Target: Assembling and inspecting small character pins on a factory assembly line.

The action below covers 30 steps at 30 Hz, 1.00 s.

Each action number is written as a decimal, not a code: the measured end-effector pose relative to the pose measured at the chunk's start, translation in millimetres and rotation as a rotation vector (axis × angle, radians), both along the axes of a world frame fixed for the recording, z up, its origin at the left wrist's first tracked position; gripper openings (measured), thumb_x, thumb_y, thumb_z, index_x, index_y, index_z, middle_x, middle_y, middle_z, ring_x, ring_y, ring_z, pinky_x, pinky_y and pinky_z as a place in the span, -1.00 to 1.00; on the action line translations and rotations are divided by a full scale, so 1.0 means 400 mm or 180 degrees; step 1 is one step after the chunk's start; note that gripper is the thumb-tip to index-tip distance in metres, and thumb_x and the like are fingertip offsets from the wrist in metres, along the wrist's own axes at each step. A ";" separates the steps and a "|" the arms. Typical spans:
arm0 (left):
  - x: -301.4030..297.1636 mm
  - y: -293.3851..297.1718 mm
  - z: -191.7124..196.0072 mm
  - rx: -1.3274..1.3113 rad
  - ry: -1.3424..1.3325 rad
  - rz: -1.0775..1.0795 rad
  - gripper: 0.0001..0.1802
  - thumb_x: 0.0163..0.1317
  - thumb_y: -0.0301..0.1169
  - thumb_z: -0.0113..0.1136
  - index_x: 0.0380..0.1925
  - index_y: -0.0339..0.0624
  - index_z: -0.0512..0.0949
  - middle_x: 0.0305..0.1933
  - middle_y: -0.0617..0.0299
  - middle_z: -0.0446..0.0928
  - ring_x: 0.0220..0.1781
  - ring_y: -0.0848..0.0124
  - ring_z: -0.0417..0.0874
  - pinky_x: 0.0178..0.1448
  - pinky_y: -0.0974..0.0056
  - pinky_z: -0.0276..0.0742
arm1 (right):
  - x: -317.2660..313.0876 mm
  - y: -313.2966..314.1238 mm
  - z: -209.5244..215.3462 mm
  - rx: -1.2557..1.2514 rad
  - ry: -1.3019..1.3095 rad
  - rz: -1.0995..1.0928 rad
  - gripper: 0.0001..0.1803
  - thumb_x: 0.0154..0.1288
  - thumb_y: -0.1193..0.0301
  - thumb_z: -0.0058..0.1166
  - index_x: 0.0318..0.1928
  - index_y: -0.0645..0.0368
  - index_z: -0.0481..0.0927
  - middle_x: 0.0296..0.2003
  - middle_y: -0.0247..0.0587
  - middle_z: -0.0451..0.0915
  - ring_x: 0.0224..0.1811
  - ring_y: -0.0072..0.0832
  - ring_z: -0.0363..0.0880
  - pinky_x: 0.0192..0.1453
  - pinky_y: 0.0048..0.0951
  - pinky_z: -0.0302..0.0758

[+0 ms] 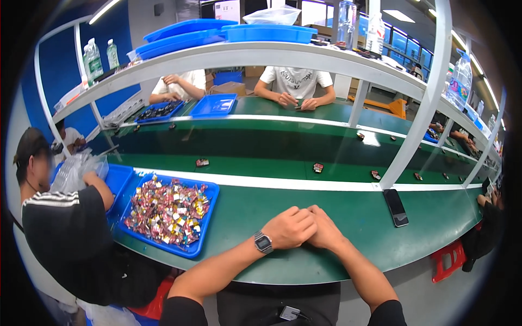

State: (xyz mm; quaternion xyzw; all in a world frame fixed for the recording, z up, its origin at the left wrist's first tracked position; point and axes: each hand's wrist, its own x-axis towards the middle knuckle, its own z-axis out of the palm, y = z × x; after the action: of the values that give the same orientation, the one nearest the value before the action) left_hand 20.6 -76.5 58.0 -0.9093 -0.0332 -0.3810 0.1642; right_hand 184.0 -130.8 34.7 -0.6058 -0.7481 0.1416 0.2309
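Observation:
Over the green worktop, my left hand (289,229) and my right hand (326,230) are pressed together with their fingers curled in. A digital wristwatch (263,242) sits on my left wrist. Whatever lies between my fingers, if anything, is hidden behind the knuckles. To the left stands a blue tray (212,212) heaped with small wrapped pieces (168,209) in red, yellow, white and teal; neither hand touches it. A dark smartphone (395,207) lies on the worktop to the right of my hands.
Several small red-and-dark pieces lie spaced along the green conveyor belt (261,162) behind a white rail. White posts (421,114) carry a shelf with blue trays (269,33) and bottles. A co-worker (70,233) sits close on my left; others sit across the belt. A red stool (449,261) stands at right.

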 end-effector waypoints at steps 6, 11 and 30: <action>0.014 -0.018 -0.036 0.0341 0.0147 -0.0212 -0.94 0.01 -0.41 0.09 -0.51 -0.11 0.44 -0.46 0.29 0.41 -0.33 0.37 0.50 -0.19 0.31 0.43 | 0.043 0.030 0.001 0.0028 0.0155 0.0483 -0.59 0.06 0.47 0.16 0.01 0.12 0.60 -0.12 -0.10 0.55 0.03 -0.15 0.48 0.11 -0.27 0.48; 0.022 -0.020 -0.047 0.0291 0.0156 -0.0315 -0.92 -0.02 -0.39 0.12 -0.52 -0.11 0.45 -0.48 0.28 0.41 -0.35 0.37 0.48 -0.21 0.30 0.42 | 0.063 0.091 0.026 -0.0088 0.0112 0.0498 -0.51 -0.01 0.50 0.23 0.04 0.15 0.62 -0.18 -0.17 0.55 -0.13 -0.26 0.53 -0.01 -0.34 0.54; -0.063 0.181 -0.093 -0.6168 -0.0898 -0.0688 -0.68 0.41 -0.45 0.02 0.11 -0.36 0.44 0.02 0.06 0.56 -0.07 0.38 0.67 -0.01 0.31 0.67 | -0.005 0.114 0.023 0.0830 0.0943 0.0311 -0.46 0.05 0.60 0.29 0.10 0.09 0.51 -0.01 -0.20 0.43 -0.07 -0.34 0.58 -0.01 -0.36 0.60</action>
State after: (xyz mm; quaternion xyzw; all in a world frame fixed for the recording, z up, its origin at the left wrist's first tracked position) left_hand -4.5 -3.9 20.7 -0.5948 -0.2672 -0.3069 -0.6933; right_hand 181.8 -85.3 44.0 -0.5062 -0.7465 0.1421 0.4078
